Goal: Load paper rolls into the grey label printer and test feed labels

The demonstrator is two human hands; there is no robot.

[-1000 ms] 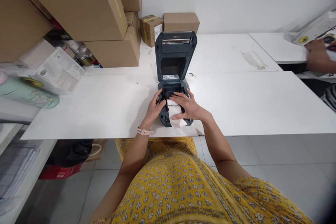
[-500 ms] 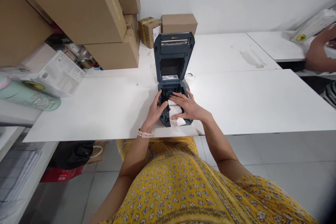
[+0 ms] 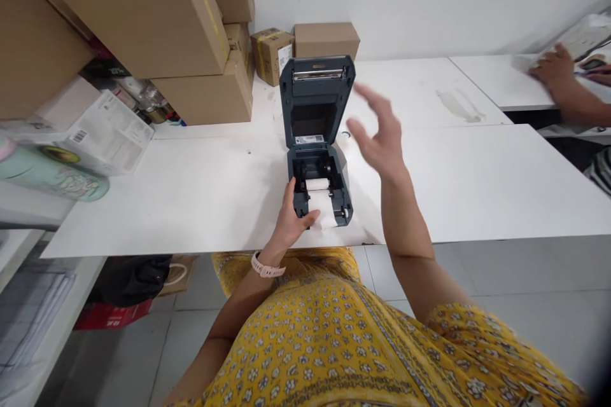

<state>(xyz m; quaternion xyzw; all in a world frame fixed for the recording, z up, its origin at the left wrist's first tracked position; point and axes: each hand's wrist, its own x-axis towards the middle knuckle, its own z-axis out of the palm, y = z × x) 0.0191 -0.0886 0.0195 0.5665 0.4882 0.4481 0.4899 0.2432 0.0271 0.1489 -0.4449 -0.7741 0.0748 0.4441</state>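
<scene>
A dark grey label printer (image 3: 317, 133) stands on the white table (image 3: 200, 197) with its lid tilted up and back. A white paper roll (image 3: 317, 184) lies in its open bay, and a strip of paper runs out over the front. My left hand (image 3: 291, 219) grips the printer's front left corner, thumb pressed on the paper strip. A pink watch sits on that wrist. My right hand (image 3: 379, 133) hovers in the air to the right of the lid, fingers spread, holding nothing.
Stacked cardboard boxes (image 3: 143, 19) fill the table's back left, with two small boxes (image 3: 324, 40) behind the printer. A white carton and a green cylinder (image 3: 52, 175) lie at the left edge. Another person's hand (image 3: 554, 70) rests on the far right table.
My right hand has lifted off the paper roll and risen to the right of the lid. My left hand slid down to the printer's front corner. The other person's hand shifted on their table.
</scene>
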